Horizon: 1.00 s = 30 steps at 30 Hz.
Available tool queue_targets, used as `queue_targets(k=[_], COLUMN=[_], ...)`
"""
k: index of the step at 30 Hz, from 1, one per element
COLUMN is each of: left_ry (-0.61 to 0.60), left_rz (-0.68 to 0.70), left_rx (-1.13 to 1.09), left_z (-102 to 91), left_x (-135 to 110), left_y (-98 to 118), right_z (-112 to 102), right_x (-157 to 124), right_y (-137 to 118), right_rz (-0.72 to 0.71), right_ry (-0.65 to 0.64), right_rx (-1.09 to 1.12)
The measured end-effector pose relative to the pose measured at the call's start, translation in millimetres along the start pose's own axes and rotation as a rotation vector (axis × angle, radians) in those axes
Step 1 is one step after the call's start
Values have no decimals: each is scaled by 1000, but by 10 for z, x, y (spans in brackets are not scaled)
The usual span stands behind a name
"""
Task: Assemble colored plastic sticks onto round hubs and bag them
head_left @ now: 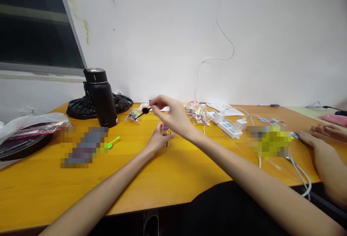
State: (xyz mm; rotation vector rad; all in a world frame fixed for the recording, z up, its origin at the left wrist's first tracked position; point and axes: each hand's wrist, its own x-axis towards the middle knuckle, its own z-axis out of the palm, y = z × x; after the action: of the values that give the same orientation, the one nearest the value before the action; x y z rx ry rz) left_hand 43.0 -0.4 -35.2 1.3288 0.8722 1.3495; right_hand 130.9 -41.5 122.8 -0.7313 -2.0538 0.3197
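Observation:
In my right hand [172, 113], the thumb and fingers are closed on one end of a thin black stick with a round disc [145, 110] along its length. It is raised above the table, tilted, its free end pointing down and left. Below it, my left hand [157, 139] is wrapped around a small purple and yellow plastic piece [167, 138] close to the tabletop. The hand hides much of that piece, so I cannot tell its kind. A bright green stick with a disc [113, 143] lies on the table to the left.
A black flask [101, 98] stands at the back left before a black plastic bag [78, 106]. Bags of small colourful parts [196, 113] lie near the wall. A white power strip [229, 127] with chargers and cables is to the right, and another person's hand [311, 140] rests beyond it.

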Motion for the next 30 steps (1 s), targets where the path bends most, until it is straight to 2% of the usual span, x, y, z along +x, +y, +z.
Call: queue_targets(k=[3,5,8,11,19,21,24,26,28,30], left_ry=[-23,-28,-21,-16,-31,-37,-32,-30,10,118], left_rz=[-4,-17,-39,-37,5,13,-2,12,52,80], left_rx=[6,5,17,31,85,97,98,113,164,236], left_z=[15,18,17,21,36,35,44,58,65,53], left_x=[-40,-50,-44,-34,-56,-55,-42,-23,3,29], left_y=[52,71,76,69,101,87,60,54,61,67], right_z=[-386,-591,-780,-814,-621,-587,-503,-374,-149,179], right_x=[-58,-124,-234,-314,-346,-326,-253,-189,-136,-110], right_y=[91,193,368,506,643,637,544,427,308,238], right_rz=[78,100,128,187,155,148,112,51,-26,-129], right_ry=[259,366,436,397,-40,-31,113,164,100,-79], right_rx=[-77,-120,-171,-211,-149,-161,-191,-207,-233,-278])
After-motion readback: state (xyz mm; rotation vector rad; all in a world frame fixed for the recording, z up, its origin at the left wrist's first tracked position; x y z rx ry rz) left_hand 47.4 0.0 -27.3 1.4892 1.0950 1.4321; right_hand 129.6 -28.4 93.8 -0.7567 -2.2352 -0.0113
